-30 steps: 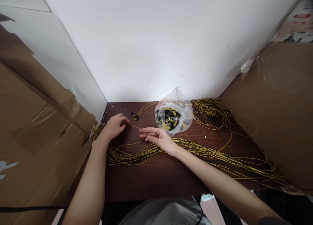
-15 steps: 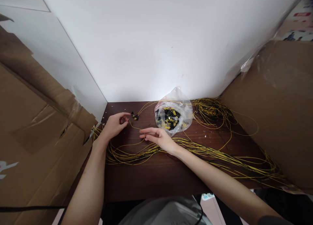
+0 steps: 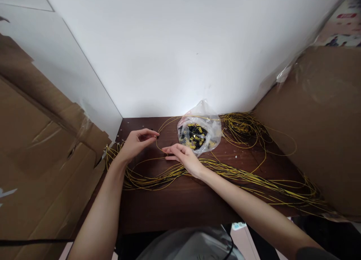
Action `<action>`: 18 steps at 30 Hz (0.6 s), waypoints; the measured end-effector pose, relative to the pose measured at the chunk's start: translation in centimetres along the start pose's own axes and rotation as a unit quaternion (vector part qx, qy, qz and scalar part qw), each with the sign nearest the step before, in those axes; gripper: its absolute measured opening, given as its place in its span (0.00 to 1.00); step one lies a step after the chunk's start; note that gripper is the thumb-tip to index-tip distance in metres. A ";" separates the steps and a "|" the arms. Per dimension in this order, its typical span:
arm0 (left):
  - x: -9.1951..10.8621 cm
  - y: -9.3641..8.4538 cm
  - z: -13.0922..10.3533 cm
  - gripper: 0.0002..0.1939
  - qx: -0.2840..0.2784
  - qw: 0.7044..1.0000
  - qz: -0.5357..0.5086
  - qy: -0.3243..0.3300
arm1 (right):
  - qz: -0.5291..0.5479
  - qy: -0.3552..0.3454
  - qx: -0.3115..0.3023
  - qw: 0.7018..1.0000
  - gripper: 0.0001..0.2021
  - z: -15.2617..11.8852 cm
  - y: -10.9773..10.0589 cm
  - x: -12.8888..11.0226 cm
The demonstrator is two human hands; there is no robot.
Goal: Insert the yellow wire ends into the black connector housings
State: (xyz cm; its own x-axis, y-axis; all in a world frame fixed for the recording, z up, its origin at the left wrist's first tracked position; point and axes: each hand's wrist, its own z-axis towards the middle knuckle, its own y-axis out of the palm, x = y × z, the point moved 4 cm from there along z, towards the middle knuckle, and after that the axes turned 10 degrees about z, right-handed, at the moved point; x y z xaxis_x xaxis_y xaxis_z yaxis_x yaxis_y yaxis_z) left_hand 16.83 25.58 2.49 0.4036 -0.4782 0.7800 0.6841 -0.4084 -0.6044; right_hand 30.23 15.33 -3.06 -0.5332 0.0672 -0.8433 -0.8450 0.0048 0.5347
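- Over the dark table [image 3: 180, 209], the left hand [image 3: 137, 144] pinches a thin yellow wire [image 3: 157, 144] between thumb and forefinger!
- Just beside it, the right hand [image 3: 185, 157] closes thumb and fingers loosely on that wire, bending between both hands.
- Behind, a clear bag [image 3: 214, 125] of black and yellow pieces [image 3: 199, 134]; nearer, a long bundle [image 3: 255, 181].

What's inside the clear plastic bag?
Small black and yellow parts show through and at the mouth of the clear plastic bag. Whatever lies beneath the top ones is covered.
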 end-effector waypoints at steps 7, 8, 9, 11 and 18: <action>1.8 1.4 -0.3 0.11 -0.026 0.996 -0.084 0.026 | 0.015 0.018 0.002 1.000 0.16 -0.1 0.2 -0.1; 1.9 1.7 -0.3 0.11 -0.036 0.994 -0.098 0.018 | 0.004 0.014 0.002 1.000 0.15 -0.1 0.2 -0.3; 1.9 2.0 -0.3 0.11 -0.043 0.993 -0.112 0.010 | -0.005 0.008 0.003 1.000 0.14 -0.1 0.1 -0.5; 2.0 2.6 -0.3 0.13 -0.047 0.989 -0.139 0.004 | -0.020 -0.015 0.014 1.000 0.13 0.0 -0.2 -1.1; 3.1 4.3 -0.6 0.18 -0.072 0.975 -0.209 -0.002 | -0.103 -0.106 0.057 0.987 0.11 0.1 -1.2 -3.1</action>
State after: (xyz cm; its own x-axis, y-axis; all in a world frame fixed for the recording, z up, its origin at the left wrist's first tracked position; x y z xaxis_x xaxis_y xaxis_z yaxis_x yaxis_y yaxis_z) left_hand 20.66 21.84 2.22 0.1104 -0.2423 0.9639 0.6967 -0.6728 -0.2490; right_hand 32.86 15.18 -1.11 -0.3202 0.2610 -0.9107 -0.9183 0.1509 0.3661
